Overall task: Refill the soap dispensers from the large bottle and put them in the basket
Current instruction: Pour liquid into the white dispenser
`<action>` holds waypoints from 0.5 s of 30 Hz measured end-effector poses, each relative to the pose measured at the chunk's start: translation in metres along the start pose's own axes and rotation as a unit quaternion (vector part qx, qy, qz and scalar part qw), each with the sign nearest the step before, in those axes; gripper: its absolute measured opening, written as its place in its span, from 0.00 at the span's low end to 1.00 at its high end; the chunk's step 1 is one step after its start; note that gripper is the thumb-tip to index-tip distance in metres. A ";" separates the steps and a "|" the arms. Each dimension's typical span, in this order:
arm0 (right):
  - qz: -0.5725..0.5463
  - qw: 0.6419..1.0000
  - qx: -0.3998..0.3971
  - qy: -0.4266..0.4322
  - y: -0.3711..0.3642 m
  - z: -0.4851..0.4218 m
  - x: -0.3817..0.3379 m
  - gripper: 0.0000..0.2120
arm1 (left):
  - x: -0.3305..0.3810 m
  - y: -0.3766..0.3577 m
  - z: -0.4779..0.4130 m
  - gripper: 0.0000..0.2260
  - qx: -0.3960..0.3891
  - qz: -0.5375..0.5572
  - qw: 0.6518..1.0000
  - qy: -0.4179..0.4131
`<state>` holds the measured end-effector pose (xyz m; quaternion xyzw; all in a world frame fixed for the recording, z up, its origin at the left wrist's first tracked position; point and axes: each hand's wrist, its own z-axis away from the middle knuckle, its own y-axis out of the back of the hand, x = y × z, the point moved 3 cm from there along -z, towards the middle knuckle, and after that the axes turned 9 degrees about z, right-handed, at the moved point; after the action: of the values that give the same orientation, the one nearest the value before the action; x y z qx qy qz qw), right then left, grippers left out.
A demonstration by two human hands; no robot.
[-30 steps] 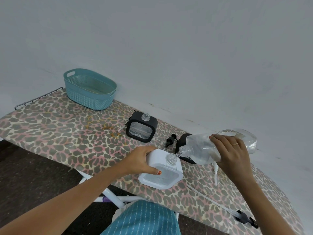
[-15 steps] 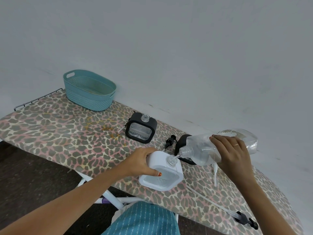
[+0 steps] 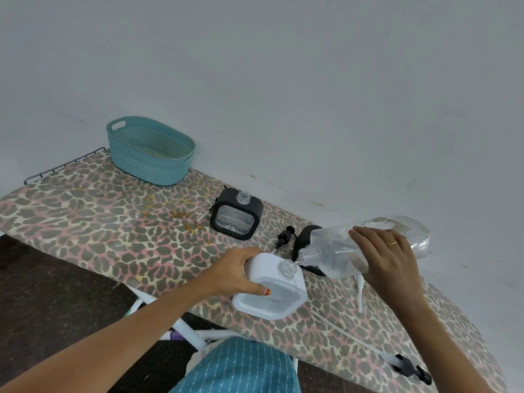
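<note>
Teal basket (image 3: 150, 154) with woven texture. Leopard-print cover on ironing board (image 3: 99, 222): grey, pink, cream. White dispenser (image 3: 270, 290); black dispenser (image 3: 236, 214), clear front. Large bottle (image 3: 340, 251) clear. Black pump head (image 3: 286, 236). Orange thumbnail, left hand (image 3: 238, 273).

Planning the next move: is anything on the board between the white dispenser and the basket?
Nothing visible does. The board between the white dispenser and the basket is bare; the black dispenser stands right of that line.
</note>
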<state>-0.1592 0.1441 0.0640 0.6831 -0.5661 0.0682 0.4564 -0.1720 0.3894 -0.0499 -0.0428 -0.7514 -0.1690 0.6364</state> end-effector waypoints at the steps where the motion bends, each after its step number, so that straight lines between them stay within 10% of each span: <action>1: 0.000 1.000 -0.001 0.001 0.000 0.000 0.000 0.32 | 0.000 0.000 0.000 0.27 0.001 0.001 1.000 0.000; 15: 0.020 1.000 -0.005 0.015 0.007 -0.005 -0.002 0.32 | -0.001 -0.002 -0.001 0.24 -0.004 0.006 1.000 -0.003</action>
<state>-0.1640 0.1492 0.0692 0.6685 -0.5732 0.0848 0.4662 -0.1709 0.3874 -0.0513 -0.0508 -0.7524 -0.1680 0.6348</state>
